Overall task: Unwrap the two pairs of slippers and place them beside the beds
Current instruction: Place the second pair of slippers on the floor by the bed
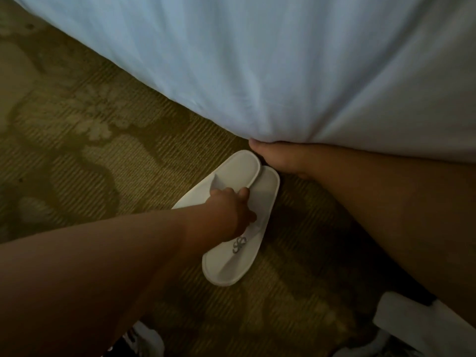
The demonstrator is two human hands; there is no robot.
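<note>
Slippers (242,173), head view: where did the pair lie? (Reader)

On the patterned carpet (103,163), just beside the bed (257,73), whose white sheet (296,119) hung down to the floor. Both were white and unwrapped. One slipper (239,168) partly overlapped the other (226,264), which bore a grey logo (239,244) on its strap. (Legend)

Which hand was on them? (Reader)

The left hand (229,212), reaching in from the lower left. Its fingers (243,194) were curled over the pair where the two overlapped, gripping the slippers from above. (Legend)

And the other hand? (Reader)

The right hand (280,158) lay at the bottom edge of the sheet, just beside the far ends of the slippers. One digit (255,144) showed against the cloth; the rest were hidden by the sheet, so its grip could not be told. (Legend)

Anything else in the frame? (Reader)

White shapes at the bottom edge, too blurred to name. (Legend)
</note>
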